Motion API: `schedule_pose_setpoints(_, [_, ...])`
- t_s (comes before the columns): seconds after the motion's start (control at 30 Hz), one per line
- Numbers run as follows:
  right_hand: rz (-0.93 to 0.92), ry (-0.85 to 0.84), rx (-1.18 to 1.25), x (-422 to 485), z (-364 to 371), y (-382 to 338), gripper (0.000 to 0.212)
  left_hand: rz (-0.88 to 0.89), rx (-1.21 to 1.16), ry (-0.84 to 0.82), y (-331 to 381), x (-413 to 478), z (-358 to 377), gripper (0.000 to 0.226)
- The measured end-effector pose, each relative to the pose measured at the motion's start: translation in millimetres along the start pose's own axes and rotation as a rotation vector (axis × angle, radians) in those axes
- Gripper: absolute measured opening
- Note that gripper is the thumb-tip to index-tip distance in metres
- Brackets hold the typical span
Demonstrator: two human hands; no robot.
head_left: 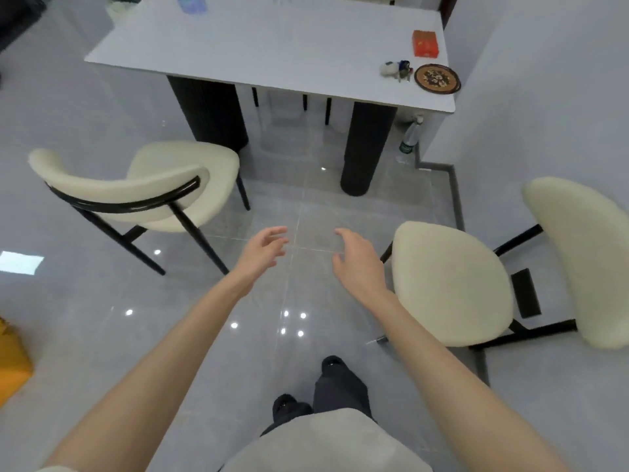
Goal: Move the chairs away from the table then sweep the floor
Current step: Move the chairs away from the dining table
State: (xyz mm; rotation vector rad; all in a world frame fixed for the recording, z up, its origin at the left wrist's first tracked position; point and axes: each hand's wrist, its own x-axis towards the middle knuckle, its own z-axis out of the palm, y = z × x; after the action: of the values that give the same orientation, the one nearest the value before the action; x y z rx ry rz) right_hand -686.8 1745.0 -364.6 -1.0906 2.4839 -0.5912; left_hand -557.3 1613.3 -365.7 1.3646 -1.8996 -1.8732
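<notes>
Far left, a yellow-orange blocky thing (12, 362) sits on the glossy grey tiled floor (85, 301), cut off by the frame edge. Next, a cream padded chair w/ thin black metal legs (143, 189) stands clear of the tabletop, curved back toward the person, seat's far edge nr a thick black ribbed table leg (207, 110). The person's left hand (263, 248) is held out over bare floor, fingers loosely spread, gripping nothing. Beyond it is the white rectangular table (272, 46). The right hand (355, 258) is out beside the left, apart from it, fingers relaxed & spread, empty too. On the table's right corner: a small bunch of keys & trinkets (396, 69), an orange box (425, 44), a round brown patterned plate (437, 79). A clear plastic bottle w/ green label (408, 141) stands on the floor under that corner, by the wall. Last, the second cream padded chair (452, 284) stands sideways nr the right wall, well off the table, seat edge close to the right hand.
</notes>
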Motion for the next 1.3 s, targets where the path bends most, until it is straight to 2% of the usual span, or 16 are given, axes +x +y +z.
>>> schedule_pose_setpoints(0.37, [-0.255, -0.154, -0.003, 101, 83, -151, 0.049, 0.078, 0.155, 0.376, -28, 40, -176, 0.038])
schedule_pose_setpoints(0.57, [-0.334, -0.229, -0.033, 184, 133, -232, 0.051, 0.101, 0.423, 0.434, -36, 100, -270, 0.049])
schedule_pose_setpoints(0.77, [-0.374, -0.408, -0.126, 244, 181, -304, 0.057, 0.015, 0.757, 0.342, -47, 152, -355, 0.072])
schedule_pose_setpoints(0.93, [-0.430, -0.529, -0.228, 270, 223, -352, 0.065, -0.052, 1.060, 0.199, -69, 181, -421, 0.093])
schedule_pose_setpoints(1.1, [-0.432, -0.616, -0.381, 284, 268, -394, 0.063, -0.056, 1.259, 0.068, -91, 213, -480, 0.094])
schedule_pose_setpoints(1.3, [-0.253, -0.573, -0.459, 280, 320, -446, 0.062, 0.088, 1.359, -0.064, -108, 244, -545, 0.082])
